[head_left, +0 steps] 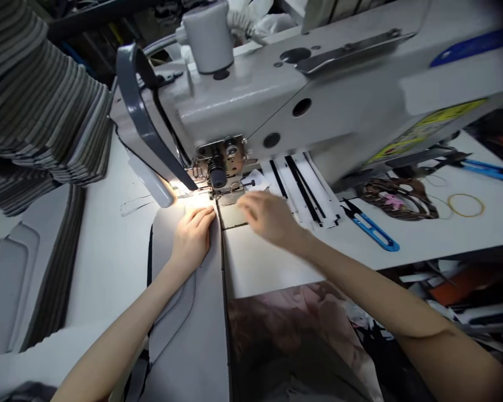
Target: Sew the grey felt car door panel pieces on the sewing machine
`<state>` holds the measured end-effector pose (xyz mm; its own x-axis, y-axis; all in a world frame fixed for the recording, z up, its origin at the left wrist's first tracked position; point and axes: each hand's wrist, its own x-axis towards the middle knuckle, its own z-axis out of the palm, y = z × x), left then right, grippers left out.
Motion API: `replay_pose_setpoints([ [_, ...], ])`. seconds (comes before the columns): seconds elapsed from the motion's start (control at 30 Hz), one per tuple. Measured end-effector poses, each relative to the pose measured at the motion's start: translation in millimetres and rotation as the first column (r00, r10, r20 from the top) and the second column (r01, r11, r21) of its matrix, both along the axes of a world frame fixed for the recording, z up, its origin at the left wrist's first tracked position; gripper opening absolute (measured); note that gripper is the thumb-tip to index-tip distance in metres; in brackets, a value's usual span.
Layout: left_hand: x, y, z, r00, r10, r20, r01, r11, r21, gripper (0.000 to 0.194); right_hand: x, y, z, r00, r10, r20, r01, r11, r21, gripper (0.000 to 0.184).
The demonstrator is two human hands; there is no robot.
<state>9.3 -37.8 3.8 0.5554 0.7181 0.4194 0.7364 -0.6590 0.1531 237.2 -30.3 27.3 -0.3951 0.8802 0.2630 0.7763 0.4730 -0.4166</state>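
Note:
My left hand (193, 234) lies on a long grey padded fabric panel (193, 335), its fingers flat on the cloth just in front of the needle area. The panel runs from under the presser foot (213, 192) of a sewing machine (243, 100) down towards my lap, with a dark edge along its right side. To the right of the foot, my right hand (272, 218) hovers by the metal plate (232, 216). Its fingers are curled into a pinch and slightly blurred; anything between them is too small to make out. A lamp (161, 192) lights the stitching spot.
Tall stacks of grey panels (37, 100) stand at the left. Black and white strips (304, 190) lie under the machine arm. Blue thread snips (371, 226), a brown hair clip (398, 201) and a yellow elastic band (465, 205) rest on the right of the table.

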Motion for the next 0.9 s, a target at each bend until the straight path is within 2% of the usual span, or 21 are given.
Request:
replay_pose_setpoints([
  [0.03, -0.2, 0.8, -1.0, 1.000, 0.000, 0.010, 0.000, 1.000, 0.006, 0.036, 7.0, 8.7, 7.1, 0.980, -0.177, 0.088, 0.182, 0.982, -0.056, 0.025],
  [0.07, -0.3, 1.5, -1.6, 1.000, 0.000, 0.017, 0.000, 1.000, 0.011, 0.035, 13.0, 17.1, 13.5, 0.933, -0.309, 0.186, 0.330, 0.940, -0.091, 0.027],
  [0.1, -0.4, 2.0, -1.9, 1.000, 0.000, 0.022, 0.000, 1.000, 0.015, 0.034, 17.9, 24.6, 18.6, 0.880, -0.389, 0.274, 0.432, 0.894, -0.118, 0.030],
  [0.17, -0.4, 2.5, -2.2, 1.000, -0.001, 0.030, 0.001, 1.000, 0.012, 0.034, 23.9, 36.1, 24.9, 0.818, -0.437, 0.375, 0.524, 0.835, -0.170, 0.036],
  [0.27, -0.6, 2.1, -2.9, 0.999, 0.003, 0.042, -0.003, 1.000, -0.004, 0.035, 29.0, 45.3, 27.9, 0.828, -0.417, 0.375, 0.521, 0.820, -0.238, 0.037],
  [0.47, -1.6, 0.9, -5.5, 0.997, 0.025, 0.068, -0.023, 0.999, -0.027, 0.034, 53.1, 58.6, 28.0, 0.889, -0.343, 0.302, 0.437, 0.831, -0.344, 0.021],
  [0.57, -2.2, 1.2, -6.0, 0.996, 0.035, 0.077, -0.031, 0.998, -0.063, 0.034, 66.9, 66.0, 24.6, 0.901, -0.410, 0.140, 0.431, 0.810, -0.399, 0.013],
  [0.67, -2.3, 1.6, -5.8, 0.996, 0.032, 0.079, -0.027, 0.997, -0.070, 0.035, 76.7, 65.1, 22.8, 0.869, -0.495, 0.014, 0.460, 0.796, -0.393, 0.011],
  [0.8, -1.3, 0.9, -5.6, 0.996, 0.026, 0.085, -0.022, 0.999, -0.042, 0.035, 72.3, 36.1, 18.8, 0.800, -0.588, -0.119, 0.501, 0.764, -0.406, 0.020],
  [0.87, -0.6, -0.2, -5.2, 0.996, 0.032, 0.081, -0.029, 0.999, -0.034, 0.035, 54.6, 9.1, 12.8, 0.755, -0.590, -0.286, 0.397, 0.759, -0.516, 0.024],
  [0.9, -0.3, -0.9, -4.6, 0.996, 0.040, 0.077, -0.037, 0.999, -0.036, 0.035, 41.6, -5.9, 9.0, 0.700, -0.572, -0.427, 0.263, 0.763, -0.591, 0.026],
])
